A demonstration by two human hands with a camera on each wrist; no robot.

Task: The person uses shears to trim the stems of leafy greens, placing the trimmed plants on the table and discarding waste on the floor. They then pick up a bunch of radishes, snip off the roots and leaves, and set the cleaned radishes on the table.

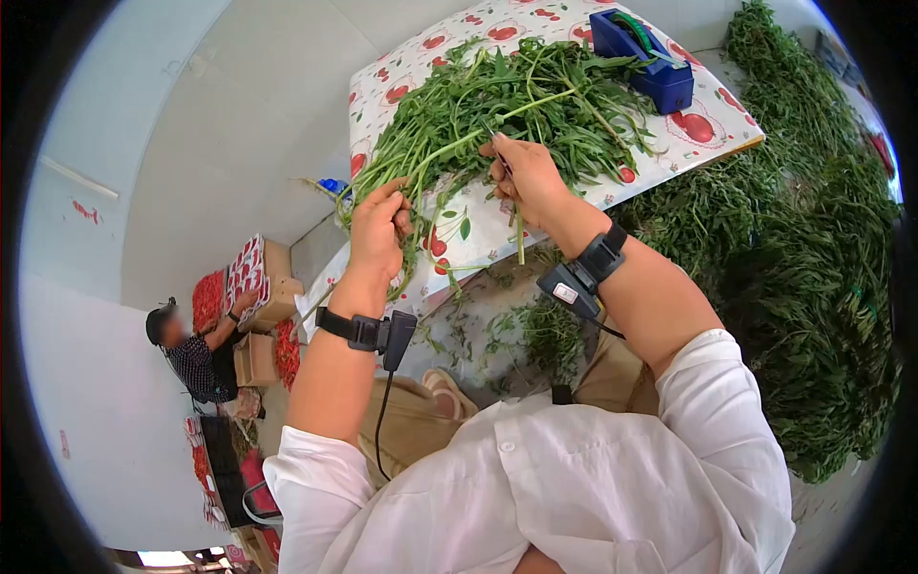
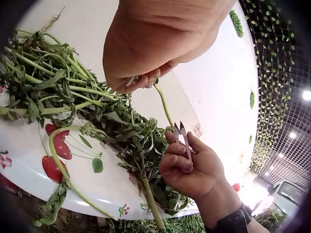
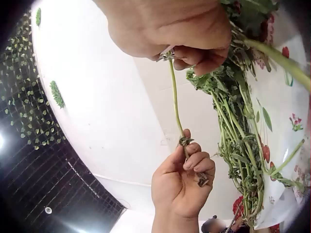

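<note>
In the head view my left hand (image 1: 376, 232) pinches a long green stem (image 1: 449, 147) near its lower end. The right wrist view shows this stem (image 3: 175, 94) rising from the left fingers, its darker rooty end below them. My right hand (image 1: 532, 180) holds small metal thread snips (image 2: 188, 147) in curled fingers, with their two pointed blades apart in the left wrist view. The snips sit right at the stem in the right wrist view. Beneath and beyond both hands lies a loose pile of leafy green stalks (image 1: 535, 72).
The pile lies on a table with a cherry-print cloth (image 1: 470, 227). At its far right stands a blue tape dispenser (image 1: 666, 84). Heaps of cut greenery (image 1: 813, 258) cover the floor at the right. Another person (image 1: 198, 368) works beside cardboard boxes (image 1: 277, 298) at the left.
</note>
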